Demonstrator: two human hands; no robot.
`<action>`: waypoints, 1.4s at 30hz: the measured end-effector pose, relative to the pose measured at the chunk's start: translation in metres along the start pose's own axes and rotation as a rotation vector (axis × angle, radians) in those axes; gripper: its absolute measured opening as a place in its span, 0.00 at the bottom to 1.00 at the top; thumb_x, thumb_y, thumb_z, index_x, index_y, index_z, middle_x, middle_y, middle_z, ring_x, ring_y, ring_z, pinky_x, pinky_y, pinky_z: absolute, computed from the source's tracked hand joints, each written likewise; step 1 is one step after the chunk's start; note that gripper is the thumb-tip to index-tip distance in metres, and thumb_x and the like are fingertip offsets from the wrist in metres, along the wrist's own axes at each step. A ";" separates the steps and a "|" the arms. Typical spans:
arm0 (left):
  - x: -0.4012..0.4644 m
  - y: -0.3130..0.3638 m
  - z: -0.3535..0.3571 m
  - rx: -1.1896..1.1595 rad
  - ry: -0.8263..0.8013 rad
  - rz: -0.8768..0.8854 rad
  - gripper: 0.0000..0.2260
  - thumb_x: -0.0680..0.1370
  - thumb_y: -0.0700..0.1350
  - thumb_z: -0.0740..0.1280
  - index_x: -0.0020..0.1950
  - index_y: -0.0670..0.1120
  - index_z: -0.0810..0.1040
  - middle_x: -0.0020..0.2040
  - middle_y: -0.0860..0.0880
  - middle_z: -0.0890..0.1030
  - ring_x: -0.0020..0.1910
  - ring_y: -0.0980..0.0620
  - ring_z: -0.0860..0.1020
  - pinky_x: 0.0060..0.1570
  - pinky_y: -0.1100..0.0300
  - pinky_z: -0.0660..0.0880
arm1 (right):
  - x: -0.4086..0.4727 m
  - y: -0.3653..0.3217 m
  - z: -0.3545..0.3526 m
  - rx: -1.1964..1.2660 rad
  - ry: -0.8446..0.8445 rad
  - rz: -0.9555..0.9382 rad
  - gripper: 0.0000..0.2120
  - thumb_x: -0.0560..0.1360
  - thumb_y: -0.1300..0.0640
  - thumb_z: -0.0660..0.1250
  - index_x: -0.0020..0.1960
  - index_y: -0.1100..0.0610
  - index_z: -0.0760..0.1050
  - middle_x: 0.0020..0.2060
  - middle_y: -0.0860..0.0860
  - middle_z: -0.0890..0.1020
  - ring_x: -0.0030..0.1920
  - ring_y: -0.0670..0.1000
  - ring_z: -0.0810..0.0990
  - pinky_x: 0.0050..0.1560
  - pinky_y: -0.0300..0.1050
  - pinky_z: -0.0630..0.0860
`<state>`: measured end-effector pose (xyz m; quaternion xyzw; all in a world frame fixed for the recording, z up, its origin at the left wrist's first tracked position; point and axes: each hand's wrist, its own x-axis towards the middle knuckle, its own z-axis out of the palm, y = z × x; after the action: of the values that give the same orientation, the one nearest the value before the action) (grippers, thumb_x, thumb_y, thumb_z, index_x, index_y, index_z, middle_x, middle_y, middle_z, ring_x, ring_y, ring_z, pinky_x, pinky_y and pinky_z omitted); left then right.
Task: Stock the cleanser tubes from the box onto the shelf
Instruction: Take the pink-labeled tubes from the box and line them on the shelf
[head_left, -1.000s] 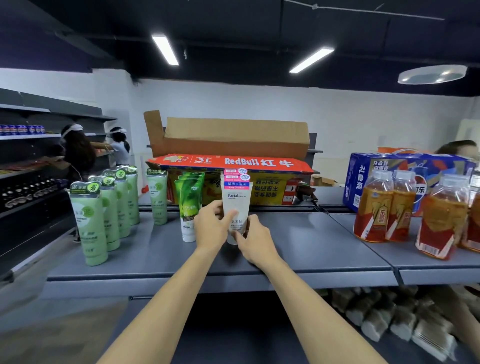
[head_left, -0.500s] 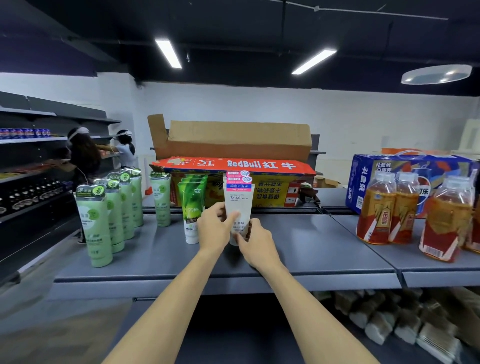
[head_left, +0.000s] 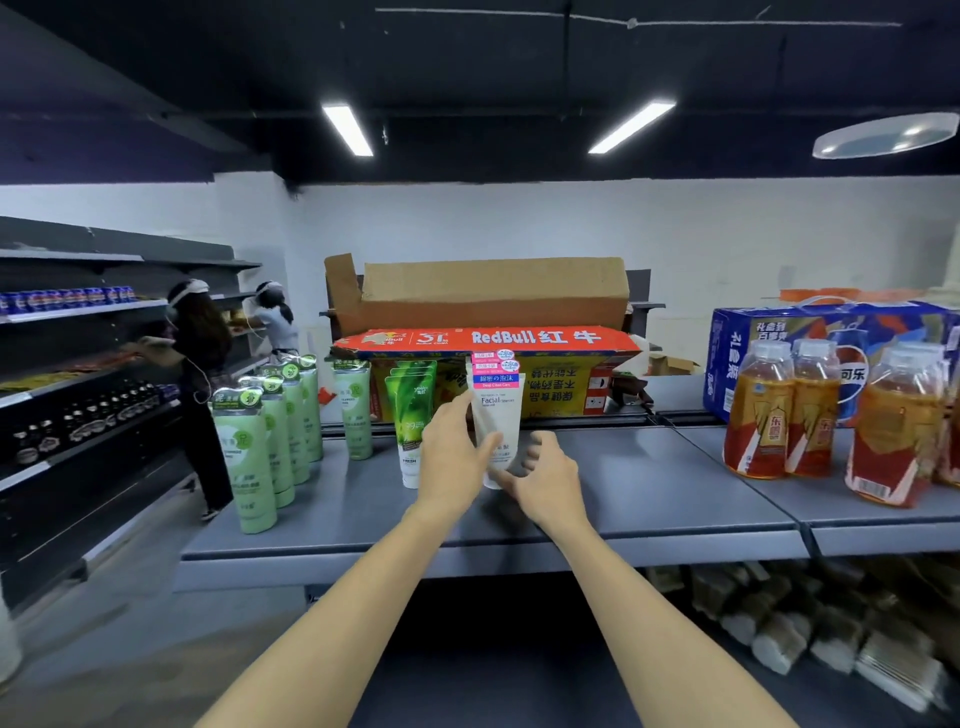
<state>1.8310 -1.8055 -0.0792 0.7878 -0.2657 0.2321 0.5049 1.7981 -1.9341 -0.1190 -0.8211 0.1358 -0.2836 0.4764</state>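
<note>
A white facial cleanser tube (head_left: 496, 410) with a pink and blue label stands cap-down on the grey shelf (head_left: 649, 483). My left hand (head_left: 451, 460) holds it, fingers behind and thumb across its front. My right hand (head_left: 545, 480) hovers just right of the tube's base with its fingers spread and loosely curled; only the thumb tip is near the tube. Left of it stand dark green tubes (head_left: 413, 415) and a row of pale green tubes (head_left: 244, 457). An open cardboard box (head_left: 488, 296) sits behind on a Red Bull carton (head_left: 488, 338).
Bottles of amber tea (head_left: 761, 415) and a blue Pepsi gift box (head_left: 753, 332) fill the shelf's right side. Two people (head_left: 200, 364) work at the shelving on the left. Wrapped packs (head_left: 779, 623) lie on the lower shelf at right.
My right hand has let go of the tube's base and opened, moving slightly right. The left hand stays on the tube, which stands in the same spot.
</note>
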 end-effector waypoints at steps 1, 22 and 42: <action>-0.002 0.006 -0.007 0.014 -0.008 0.011 0.25 0.75 0.40 0.74 0.71 0.47 0.72 0.64 0.49 0.77 0.59 0.55 0.73 0.60 0.54 0.76 | -0.003 -0.002 -0.002 0.015 0.006 0.004 0.41 0.66 0.46 0.80 0.72 0.54 0.65 0.65 0.53 0.78 0.61 0.51 0.79 0.60 0.50 0.78; -0.037 0.036 -0.057 0.174 -0.180 0.089 0.24 0.75 0.46 0.74 0.70 0.44 0.75 0.65 0.46 0.80 0.58 0.50 0.80 0.55 0.59 0.76 | -0.089 -0.010 -0.052 -0.053 -0.101 -0.123 0.24 0.69 0.49 0.77 0.61 0.50 0.73 0.47 0.49 0.83 0.45 0.44 0.83 0.40 0.37 0.79; -0.108 0.019 -0.067 0.131 -0.176 0.082 0.16 0.74 0.47 0.75 0.61 0.46 0.81 0.53 0.50 0.82 0.49 0.53 0.82 0.55 0.56 0.79 | -0.149 0.025 -0.027 -0.153 -0.183 -0.080 0.19 0.68 0.44 0.78 0.53 0.48 0.76 0.43 0.43 0.84 0.48 0.48 0.83 0.49 0.50 0.83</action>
<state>1.7309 -1.7310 -0.1094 0.8250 -0.3252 0.1991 0.4171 1.6636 -1.8922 -0.1797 -0.8821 0.0803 -0.2151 0.4113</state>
